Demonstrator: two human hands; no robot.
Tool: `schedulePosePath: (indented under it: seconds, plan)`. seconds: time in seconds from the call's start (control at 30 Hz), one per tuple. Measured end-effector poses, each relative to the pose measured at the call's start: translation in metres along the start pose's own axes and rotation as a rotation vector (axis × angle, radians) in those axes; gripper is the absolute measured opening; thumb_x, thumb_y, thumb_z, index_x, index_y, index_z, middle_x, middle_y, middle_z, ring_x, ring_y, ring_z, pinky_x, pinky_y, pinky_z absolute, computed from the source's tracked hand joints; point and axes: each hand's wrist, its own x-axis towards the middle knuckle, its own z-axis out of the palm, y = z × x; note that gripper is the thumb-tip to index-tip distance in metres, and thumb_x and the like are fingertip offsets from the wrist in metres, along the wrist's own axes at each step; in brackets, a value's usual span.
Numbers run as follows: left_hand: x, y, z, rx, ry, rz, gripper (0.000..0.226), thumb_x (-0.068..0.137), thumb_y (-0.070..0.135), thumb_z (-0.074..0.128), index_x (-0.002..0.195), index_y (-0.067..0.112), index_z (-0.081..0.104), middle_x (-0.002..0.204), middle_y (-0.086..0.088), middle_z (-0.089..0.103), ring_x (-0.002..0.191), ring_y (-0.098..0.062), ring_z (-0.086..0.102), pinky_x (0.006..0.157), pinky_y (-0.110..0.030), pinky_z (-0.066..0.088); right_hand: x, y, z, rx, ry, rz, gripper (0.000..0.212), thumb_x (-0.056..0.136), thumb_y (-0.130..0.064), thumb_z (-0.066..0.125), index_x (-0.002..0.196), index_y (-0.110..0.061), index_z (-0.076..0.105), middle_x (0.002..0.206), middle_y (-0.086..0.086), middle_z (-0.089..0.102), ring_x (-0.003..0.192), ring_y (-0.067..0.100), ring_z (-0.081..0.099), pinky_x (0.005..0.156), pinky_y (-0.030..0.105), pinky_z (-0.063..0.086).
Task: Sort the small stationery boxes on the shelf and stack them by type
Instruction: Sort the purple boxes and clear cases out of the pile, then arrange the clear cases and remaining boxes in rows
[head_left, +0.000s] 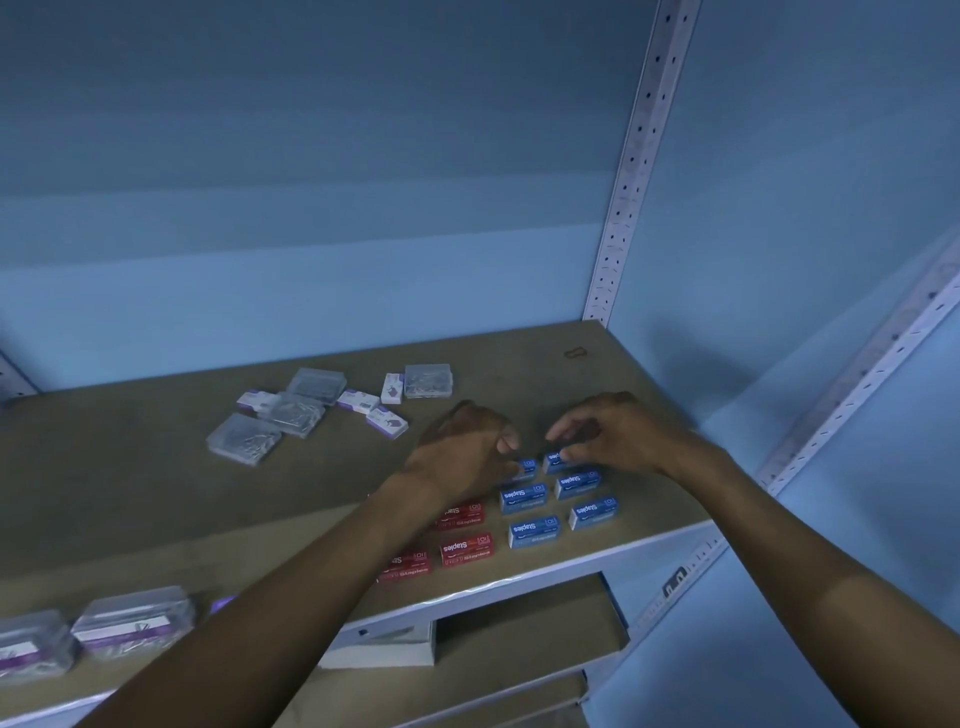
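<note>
Several blue staple boxes (523, 496) lie in two rows near the shelf's front right edge. Red staple boxes (466, 551) lie to their left, partly hidden under my left forearm. My right hand (618, 434) pinches the far blue box (555, 461) of the right row between thumb and fingers. My left hand (462, 447) rests curled over the far blue box (527, 466) of the left row, touching it; the grip is hidden. Clear plastic clip cases (293, 413) and small white-and-purple boxes (387, 421) lie scattered at the back left.
Two stacks of clear cases with purple labels (132, 621) stand at the front left. The brown shelf board (156, 493) ends at a white front lip. A perforated upright (631, 171) rises at the back right. A white box (384, 647) lies on the lower shelf.
</note>
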Motion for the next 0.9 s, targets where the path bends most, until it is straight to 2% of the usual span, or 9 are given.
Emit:
schedulePosePath:
  seconds: [0.13,0.23,0.33,0.43,0.5,0.6,0.67,0.77,0.9]
  plan:
    - [-0.003,-0.015,-0.022,-0.075,0.020,-0.161,0.021,0.077,0.038,0.074,0.096,0.030,0.071,0.097,0.016,0.069,0.089,-0.005,0.064,0.076,-0.019,0.046,0.014,-0.015,-0.001,0.020,0.029,-0.005,0.022,0.083,-0.034,0.081,0.102,-0.042,0.074,0.103,-0.017,0.070,0.086,-0.004,0.062,0.074,0.016,0.047]
    - [-0.014,-0.034,-0.045,0.039,0.035,-0.216,0.023,0.078,0.037,0.070,0.101,0.031,0.071,0.108,0.010,0.069,0.099,-0.015,0.065,0.085,-0.030,0.053,0.031,-0.032,0.005,-0.002,0.009,-0.021,0.025,0.084,-0.036,0.080,0.105,-0.045,0.071,0.106,-0.017,0.067,0.087,-0.003,0.061,0.075,0.021,0.048]
    - [-0.032,-0.067,-0.063,0.069,0.088,-0.286,0.024,0.081,0.036,0.067,0.104,0.030,0.070,0.110,0.009,0.067,0.103,-0.016,0.064,0.088,-0.031,0.052,0.047,-0.052,0.016,-0.046,-0.006,-0.066,0.033,0.085,-0.038,0.077,0.116,-0.044,0.067,0.111,-0.017,0.062,0.091,-0.003,0.058,0.072,0.021,0.044]
    - [-0.051,-0.103,-0.074,0.161,0.158,-0.301,0.034,0.077,0.047,0.060,0.105,0.030,0.069,0.110,0.008,0.069,0.104,-0.016,0.065,0.088,-0.035,0.053,0.068,-0.072,0.030,-0.122,0.006,-0.143,0.041,0.087,-0.038,0.075,0.126,-0.039,0.064,0.121,-0.011,0.061,0.101,0.007,0.058,0.086,0.030,0.049]
    - [-0.063,-0.124,-0.079,0.170,0.200,-0.349,0.036,0.075,0.039,0.068,0.108,0.025,0.068,0.114,0.001,0.069,0.106,-0.022,0.064,0.090,-0.039,0.052,0.084,-0.082,0.038,-0.180,0.030,-0.192,0.047,0.085,-0.037,0.075,0.130,-0.034,0.062,0.128,-0.002,0.060,0.110,0.016,0.059,0.094,0.034,0.049]
    - [-0.075,-0.162,-0.079,0.247,0.221,-0.426,0.045,0.069,0.053,0.056,0.104,0.027,0.065,0.107,0.000,0.068,0.100,-0.026,0.064,0.084,-0.039,0.053,0.108,-0.095,0.046,-0.212,0.065,-0.193,0.059,0.081,-0.034,0.078,0.136,-0.027,0.058,0.130,0.008,0.056,0.116,0.025,0.059,0.095,0.035,0.049]
    - [-0.077,-0.189,-0.075,0.311,0.202,-0.490,0.058,0.064,0.063,0.050,0.109,0.028,0.061,0.112,0.002,0.066,0.103,-0.027,0.063,0.086,-0.039,0.052,0.124,-0.098,0.052,-0.210,0.098,-0.205,0.069,0.073,-0.035,0.083,0.137,-0.031,0.056,0.128,0.006,0.057,0.116,0.026,0.060,0.096,0.037,0.050]
    - [-0.084,-0.194,-0.077,0.303,0.193,-0.577,0.074,0.060,0.066,0.057,0.123,0.029,0.057,0.123,0.000,0.063,0.107,-0.031,0.062,0.091,-0.041,0.051,0.146,-0.095,0.065,-0.207,0.112,-0.215,0.080,0.066,-0.036,0.087,0.139,-0.034,0.053,0.132,0.004,0.055,0.118,0.026,0.058,0.098,0.038,0.050]
    - [-0.086,-0.204,-0.071,0.242,0.164,-0.608,0.071,0.061,0.061,0.052,0.120,0.023,0.060,0.122,-0.005,0.063,0.107,-0.030,0.063,0.092,-0.041,0.051,0.157,-0.097,0.071,-0.173,0.101,-0.207,0.084,0.064,-0.030,0.087,0.142,-0.030,0.055,0.137,0.007,0.057,0.121,0.026,0.059,0.101,0.036,0.048]
